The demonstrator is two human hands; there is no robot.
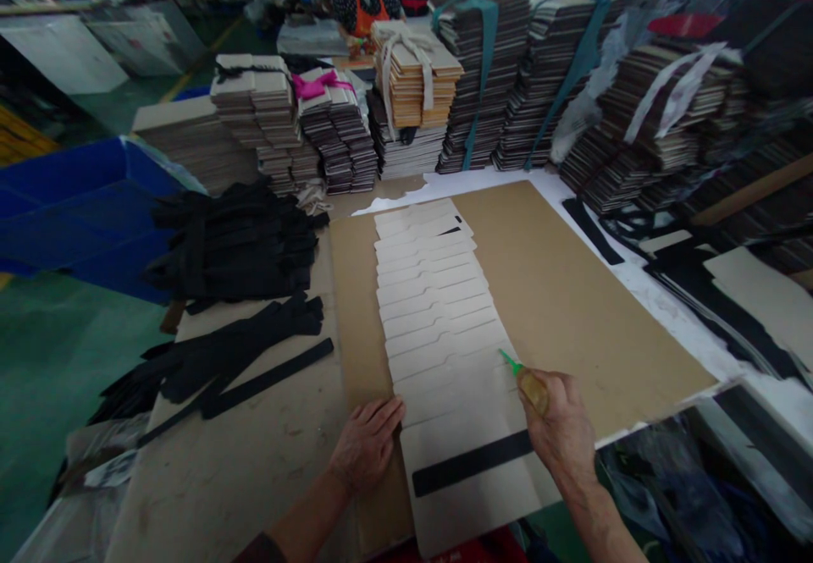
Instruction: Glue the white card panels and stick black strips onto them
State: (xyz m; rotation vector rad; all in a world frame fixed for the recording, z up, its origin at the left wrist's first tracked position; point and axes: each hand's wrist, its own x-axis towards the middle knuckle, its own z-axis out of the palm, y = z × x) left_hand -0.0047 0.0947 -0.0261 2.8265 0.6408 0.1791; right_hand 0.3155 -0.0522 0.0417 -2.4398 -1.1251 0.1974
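Note:
A row of overlapping pale card pieces (438, 317) runs away from me across a brown board (565, 284). On the nearest piece lies a black strip (470, 463). My left hand (368, 444) rests on the left edge of the row, fingers together and fairly flat. In my right hand (562, 423) is a small yellowish glue bottle (533, 391) with a green nozzle, its tip over the right edge of the row. My fingers wrap round the bottle. At the far end of the row, small black bits show on a card's right edge.
Left of the board lie a heap of black strips (235, 245) and a looser bunch (241, 347). A blue bin (82, 199) stands beyond them. Tied card stacks (416, 80) line the back, where a person in an orange apron (372, 6) stands. More black strips (594, 231) lie right.

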